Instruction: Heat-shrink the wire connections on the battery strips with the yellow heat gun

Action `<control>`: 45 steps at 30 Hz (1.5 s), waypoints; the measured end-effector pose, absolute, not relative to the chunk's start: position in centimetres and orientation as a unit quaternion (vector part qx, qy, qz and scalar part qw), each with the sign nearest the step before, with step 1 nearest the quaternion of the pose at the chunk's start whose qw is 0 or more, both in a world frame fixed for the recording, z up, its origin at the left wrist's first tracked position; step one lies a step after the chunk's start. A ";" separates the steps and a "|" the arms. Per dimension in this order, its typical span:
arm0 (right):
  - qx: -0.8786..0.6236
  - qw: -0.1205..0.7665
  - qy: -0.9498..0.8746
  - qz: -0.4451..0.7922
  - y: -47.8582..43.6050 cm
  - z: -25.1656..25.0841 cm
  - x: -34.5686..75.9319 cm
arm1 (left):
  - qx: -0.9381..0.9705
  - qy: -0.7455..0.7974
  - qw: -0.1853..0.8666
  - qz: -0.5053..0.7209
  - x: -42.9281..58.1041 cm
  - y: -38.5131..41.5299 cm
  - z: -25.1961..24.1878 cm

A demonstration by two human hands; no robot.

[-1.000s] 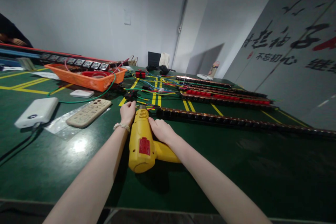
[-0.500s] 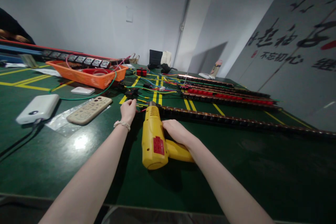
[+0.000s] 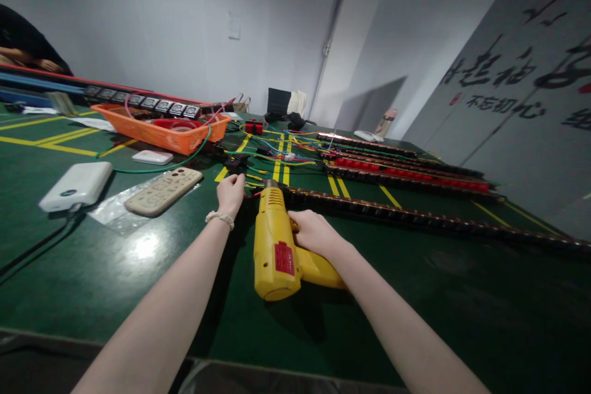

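A yellow heat gun (image 3: pixel 273 246) is in my right hand (image 3: pixel 316 233), whose fingers wrap around its handle near the trigger. Its metal nozzle points away from me, close to the near end of a long dark strip (image 3: pixel 392 212). My left hand (image 3: pixel 231 192) is closed just left of the nozzle, at the thin coloured wires (image 3: pixel 253 184) that come off the strip's end. Its fingertips pinch there, and the wires probably between them are too small to make out. A black connector (image 3: pixel 237 164) lies just beyond my left hand.
An orange basket (image 3: pixel 159 135) with parts stands at the back left. Nearer lie a beige remote (image 3: pixel 164 192) on a plastic bag and a white power bank (image 3: pixel 76 186) with a cable. More strips (image 3: pixel 410 175) lie at the right. Another person (image 3: pixel 32 43) is at the far left.
The whole view has shifted slightly, with things appearing a little further right. Both hands keep their places at the wires and on the heat gun.
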State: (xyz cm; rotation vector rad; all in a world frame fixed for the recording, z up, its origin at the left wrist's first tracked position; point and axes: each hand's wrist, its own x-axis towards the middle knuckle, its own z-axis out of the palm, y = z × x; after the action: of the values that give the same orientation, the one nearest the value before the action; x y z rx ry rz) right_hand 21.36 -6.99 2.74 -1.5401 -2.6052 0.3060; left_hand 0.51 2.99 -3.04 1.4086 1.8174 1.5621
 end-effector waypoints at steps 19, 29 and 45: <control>-0.414 -0.042 -0.904 -0.099 -5.4 2.4 16.4 | 0.499 0.644 0.194 0.546 0.1 2.9 -2.5; -0.389 -0.027 -0.916 -0.097 -5.3 2.2 17.1 | 0.511 0.636 0.201 0.542 -0.1 3.1 -2.6; -0.443 -0.050 -0.891 -0.081 -6.5 2.9 20.2 | 0.537 0.621 0.175 0.544 0.1 3.0 -3.1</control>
State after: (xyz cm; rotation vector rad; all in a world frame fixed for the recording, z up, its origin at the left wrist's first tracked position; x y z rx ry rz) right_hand 20.23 -6.45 2.95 -1.4384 -2.8941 -0.2615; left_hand 0.12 3.01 -3.08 1.5202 1.7585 1.5411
